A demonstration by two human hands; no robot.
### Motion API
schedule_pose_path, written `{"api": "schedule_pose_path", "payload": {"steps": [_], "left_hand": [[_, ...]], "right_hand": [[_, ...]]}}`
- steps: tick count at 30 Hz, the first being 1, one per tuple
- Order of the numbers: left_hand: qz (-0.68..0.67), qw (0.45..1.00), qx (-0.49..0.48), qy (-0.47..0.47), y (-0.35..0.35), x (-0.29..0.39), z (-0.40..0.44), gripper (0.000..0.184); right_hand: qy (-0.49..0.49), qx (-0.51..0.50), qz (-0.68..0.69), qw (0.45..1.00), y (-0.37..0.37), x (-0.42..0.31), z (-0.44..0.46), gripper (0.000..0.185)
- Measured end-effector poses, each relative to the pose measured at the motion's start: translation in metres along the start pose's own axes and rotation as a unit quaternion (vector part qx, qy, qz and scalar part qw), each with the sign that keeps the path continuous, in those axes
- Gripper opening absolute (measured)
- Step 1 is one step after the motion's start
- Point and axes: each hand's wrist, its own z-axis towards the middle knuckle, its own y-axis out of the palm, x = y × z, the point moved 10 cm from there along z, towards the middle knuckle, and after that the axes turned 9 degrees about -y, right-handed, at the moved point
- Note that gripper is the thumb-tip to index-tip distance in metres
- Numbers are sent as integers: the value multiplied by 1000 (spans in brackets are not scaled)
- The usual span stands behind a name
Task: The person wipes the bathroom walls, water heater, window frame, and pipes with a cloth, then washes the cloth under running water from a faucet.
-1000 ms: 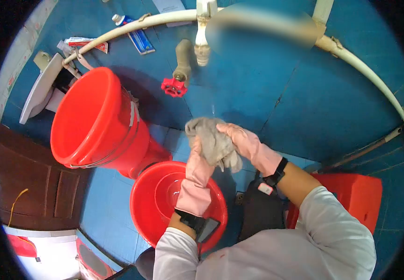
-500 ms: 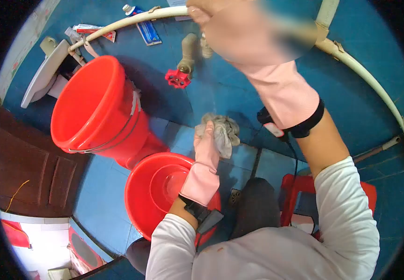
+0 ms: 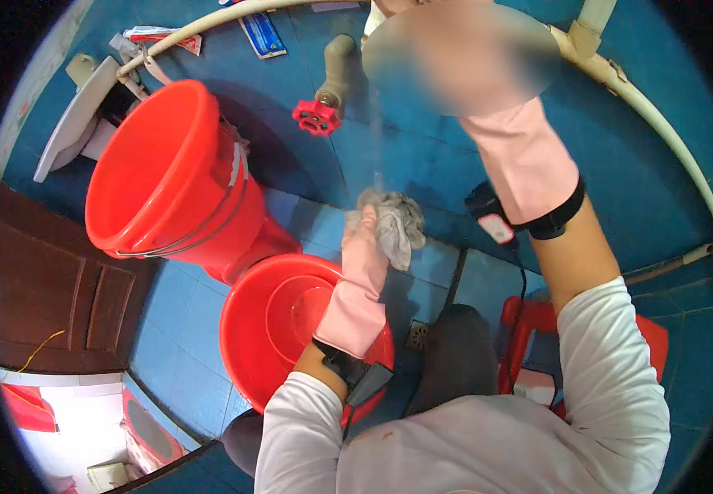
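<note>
My left hand (image 3: pixel 363 243), in a pink glove, is closed on a wet, crumpled grey cloth (image 3: pixel 400 228) above the floor, beside a red basin (image 3: pixel 245 337). A thin stream of water falls onto the cloth from above. My right hand (image 3: pixel 471 58), also gloved in pink, is raised by the wall near a pale tap (image 3: pixel 370 20) at the top edge. A blurred patch covers most of that hand, so its fingers and any grip are hidden. Left of the stream, a second tap with a red wheel handle (image 3: pixel 317 118) sticks out from the wall.
A large red bucket (image 3: pixel 146 165) with a wire handle stands at the left. A red stool (image 3: pixel 517 329) is at my right, near a floor drain (image 3: pixel 418 335). Pale pipes (image 3: pixel 661 123) run along the blue wall. A brown door (image 3: pixel 52 280) is at far left.
My right hand has shifted a little to the right along the wall. The stream of water onto the cloth shows more clearly. My left hand still holds the cloth in nearly the same place.
</note>
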Motion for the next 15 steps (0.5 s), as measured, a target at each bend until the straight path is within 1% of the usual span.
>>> {"api": "schedule_pose_path", "payload": {"steps": [1,2,4,5,6,7,8,9,10,11,12,13,14,15], "left_hand": [[2,1000,-6,-2,-2,-2,2,35],[-4,1000,0,-3,-1,-1,-2,34],[-18,1000,10,-2,5,4,-13,31],[202,973,41,103,3,24,-18,32],[410,886,73,203,4,37,-26,34],[523,811,87,245,8,39,-31,35],[620,720,111,291,12,40,-38,38],[648,692,117,296,11,39,-39,40],[676,663,123,298,9,38,-41,42],[591,744,103,293,-2,38,-34,37],[497,816,81,285,-9,36,-22,34],[380,888,80,247,-27,33,-10,33],[248,940,84,217,-40,30,-3,32],[96,977,107,158,-53,25,1,32]], "right_hand": [[39,5,7,999,-2,3,-13,36],[77,10,13,997,-4,5,-27,44],[254,63,52,964,-1,11,-109,52],[362,16,53,931,14,13,-162,52],[462,-32,55,885,31,13,-225,53],[596,-35,67,800,51,10,-317,50],[717,-36,77,692,65,-3,-389,47],[804,45,202,558,79,-22,-417,47],[853,122,318,395,98,-49,-435,46],[861,193,420,215,119,-79,-436,46],[858,155,398,284,120,-74,-432,44],[851,117,372,351,124,-73,-427,43],[838,78,342,417,128,-71,-417,42],[825,47,326,460,134,-75,-401,38]]}}
